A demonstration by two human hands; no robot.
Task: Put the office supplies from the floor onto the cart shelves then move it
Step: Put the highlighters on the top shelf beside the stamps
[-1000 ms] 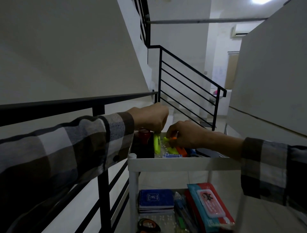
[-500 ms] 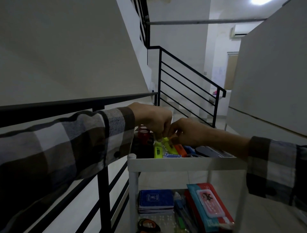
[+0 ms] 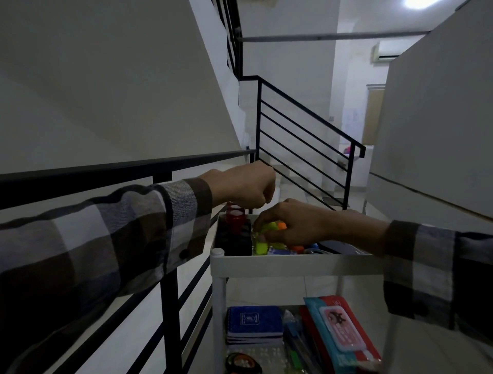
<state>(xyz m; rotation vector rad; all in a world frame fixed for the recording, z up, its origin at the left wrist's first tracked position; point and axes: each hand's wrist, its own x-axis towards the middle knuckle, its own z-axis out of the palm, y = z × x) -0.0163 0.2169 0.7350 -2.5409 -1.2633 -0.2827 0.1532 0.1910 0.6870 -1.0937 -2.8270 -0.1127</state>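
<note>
Highlighters [image 3: 262, 244] lay by the cart [image 3: 293, 264] top shelf's near edge; the right hand [image 3: 296, 224] pinched one, best laid flat alongside, while the left hand [image 3: 246, 188] hovered curled, seemingly empty.

on the white cart [image 3: 293, 264]: yellow-green highlighters [image 3: 260, 247], red jar [image 3: 236, 220]; below, blue notebook [image 3: 254, 320]. beside it, black railing [image 3: 170, 307]; plaid sleeve [image 3: 106, 240].

Dim light is filling the stairwell; a ceiling lamp [image 3: 421, 2] is glaring at one o'clock, brightening the far room, while wide-angle distortion is bending the railing [image 3: 106, 173] and blurring plaid sleeves at the edges
</note>
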